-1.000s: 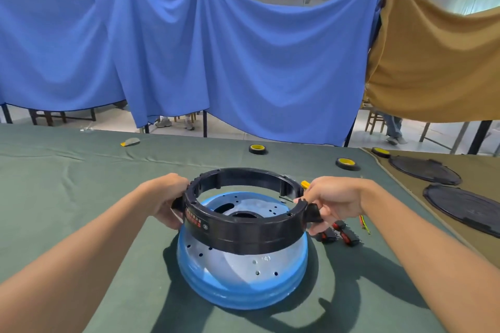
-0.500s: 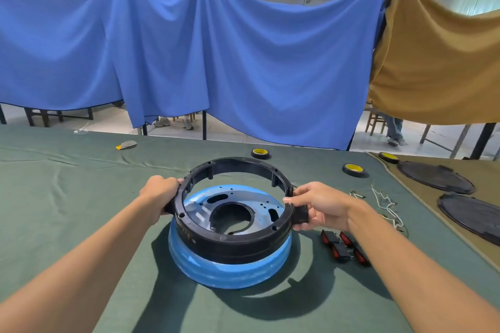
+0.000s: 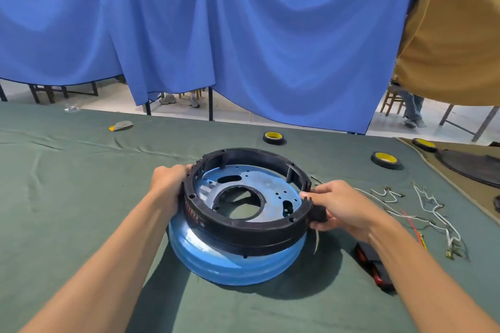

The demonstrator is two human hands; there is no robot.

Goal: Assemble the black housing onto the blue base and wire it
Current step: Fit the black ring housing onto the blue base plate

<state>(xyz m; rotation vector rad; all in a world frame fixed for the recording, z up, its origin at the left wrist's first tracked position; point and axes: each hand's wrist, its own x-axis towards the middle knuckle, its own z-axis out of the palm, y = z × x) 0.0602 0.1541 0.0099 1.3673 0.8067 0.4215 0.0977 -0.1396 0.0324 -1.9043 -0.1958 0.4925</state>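
Seating step: left hand (image 3: 169,184), right hand (image 3: 338,205), fingers curled round housing (image 3: 243,228) on base (image 3: 230,267); next, align and press.

Item: black ring-shaped plastic housing (image 3: 243,235). Marking: one short line of small red characters on the outer wall, near-left side, with a small round pale emblem just beside it. Both too blurred to read. No legible text, brand or number elsewhere.
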